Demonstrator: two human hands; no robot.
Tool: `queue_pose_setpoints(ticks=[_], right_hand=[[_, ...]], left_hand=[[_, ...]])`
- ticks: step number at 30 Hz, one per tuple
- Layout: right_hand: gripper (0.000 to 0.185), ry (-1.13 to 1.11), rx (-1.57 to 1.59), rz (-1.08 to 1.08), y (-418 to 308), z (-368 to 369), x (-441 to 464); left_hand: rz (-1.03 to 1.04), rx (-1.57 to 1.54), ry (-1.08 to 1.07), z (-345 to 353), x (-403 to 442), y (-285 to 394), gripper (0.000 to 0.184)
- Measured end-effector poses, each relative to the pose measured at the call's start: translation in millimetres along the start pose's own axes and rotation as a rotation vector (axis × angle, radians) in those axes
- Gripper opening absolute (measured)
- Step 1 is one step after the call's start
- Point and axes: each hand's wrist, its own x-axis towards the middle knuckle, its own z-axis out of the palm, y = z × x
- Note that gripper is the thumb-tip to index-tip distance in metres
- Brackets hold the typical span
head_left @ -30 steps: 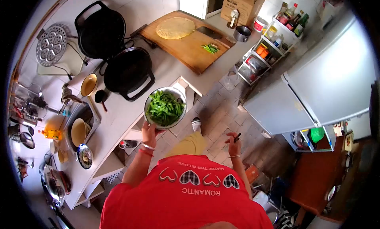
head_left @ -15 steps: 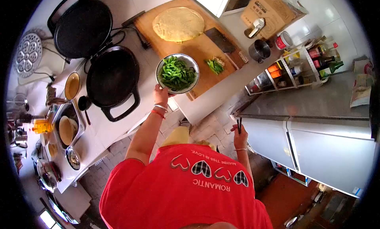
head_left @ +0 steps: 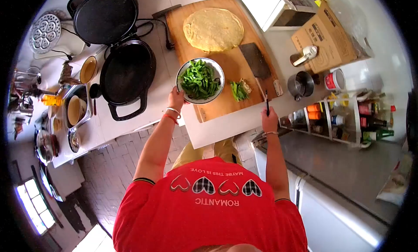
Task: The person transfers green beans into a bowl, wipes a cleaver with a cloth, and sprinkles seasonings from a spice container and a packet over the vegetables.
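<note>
My left hand [head_left: 176, 97] is closed on the rim of a white bowl [head_left: 221, 71] with a dark edge, held at the near-left part of the wooden board [head_left: 204, 112]. Chopped green vegetables [head_left: 199, 80] fill the bowl. A pair of dark chopsticks [head_left: 267, 104] with paler tips is in my closed right hand [head_left: 269, 118], near the board's right corner. On the board lie a large round yellow flatbread [head_left: 213, 29], a cleaver [head_left: 256, 60] and a small heap of cut greens [head_left: 239, 90].
Left of the board stands an open black electric griddle [head_left: 128, 71]. A dark metal pot [head_left: 300, 84], a cardboard box [head_left: 326, 38] and a white tub [head_left: 335, 79] are on the right. Below them is a bottle rack [head_left: 339, 117]; bowls and a sink [head_left: 80, 104] are far left.
My right hand with the chopsticks has come up from beside the fridge to the counter edge by the board. My left hand still grips the bowl. The camera view has shifted.
</note>
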Motion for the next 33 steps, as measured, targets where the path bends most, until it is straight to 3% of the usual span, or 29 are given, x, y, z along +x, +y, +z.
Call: queue_pose_setpoints(ticks=[3, 6, 8, 10, 12, 14, 16, 19, 22, 23, 24, 26, 33], right_hand=[[0.022, 0.002, -0.195, -0.091, -3.1, -12.6, 45.4], [0.031, 0.012, -0.386, -0.074, -27.4, -22.6, 67.8], [0.044, -0.013, -0.516, -0.172, -20.8, -17.5, 86.0], [0.049, -0.075, -0.564, -0.234, -30.5, -17.3, 99.0], [0.055, -0.173, -0.545, -0.186, -41.1, -11.2, 105.0], [0.056, -0.252, -0.582, -0.137, -46.2, -5.1, 112.2], [0.053, -0.271, -0.569, -0.154, -52.0, -5.0, 119.9], [0.051, -0.265, -0.554, -0.221, -51.1, -7.1, 122.1], [0.051, -0.194, -0.419, -0.295, -52.0, -27.0, 115.6], [0.045, -0.246, -0.246, -0.229, -56.4, -41.9, 113.3], [0.038, -0.203, 0.053, -0.337, -39.3, -46.5, 112.1], [0.033, -0.403, 0.703, 0.016, -24.3, -62.9, 99.1], [0.041, -0.459, 1.227, 0.360, 51.8, -71.9, 24.8]], left_hand=[[-0.054, -0.186, 0.123, 24.0, -29.2, 38.1, 0.026], [-0.083, -0.272, 0.120, 39.6, -36.0, 20.6, 0.027], [-0.111, -0.391, 0.151, 52.5, -58.9, 28.5, 0.027], [-0.010, -0.319, 0.333, 71.4, -80.6, 16.5, 0.024], [0.052, -0.231, 0.358, 90.3, -109.7, -0.4, 0.021], [0.102, -0.003, 0.269, 119.7, -135.1, -17.6, 0.017], [0.301, 0.202, 0.166, 143.5, -167.3, 28.3, 0.016], [0.344, 0.301, 0.040, 160.2, -169.6, 48.8, 0.021], [0.535, 0.396, 0.070, 175.3, -150.9, 66.1, 0.030], [0.531, 0.398, 0.054, 178.0, -146.2, 73.5, 0.032], [0.518, 0.374, 0.048, 181.8, -139.1, 70.6, 0.036], [0.516, 0.348, 0.021, 188.3, -129.3, 76.6, 0.048], [0.563, 0.505, 0.041, 217.9, -88.2, 77.3, 0.076]])
